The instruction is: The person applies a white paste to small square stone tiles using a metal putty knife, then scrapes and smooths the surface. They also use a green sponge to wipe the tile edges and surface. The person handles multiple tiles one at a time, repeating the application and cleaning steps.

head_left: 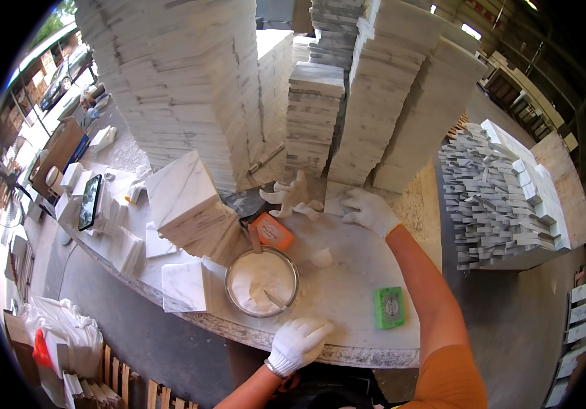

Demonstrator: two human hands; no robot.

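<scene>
My left hand (300, 344), in a white knit glove, rests on the front edge of the stone-topped table (347, 320), its fingers lying loosely on the top with nothing visible in them. Just beyond it stands a round metal bowl (296, 290) of white paste (255, 276), with a blade-like tool (276, 298) stuck in. Stretched far forward, my gloved right hand (369, 210) lies with thumb and fingers apart on a pale marble tile (334, 199) at the foot of the stacks. Left of it is a crumpled white cloth or glove (294, 196).
An orange box (272, 232) stands behind the bowl, a green box (389, 308) to the right. Marble blocks (184, 198) and a phone (89, 202) occupy the left. Tall tile stacks (170, 88) wall off the back; a pallet of grey strips (490, 204) stands right.
</scene>
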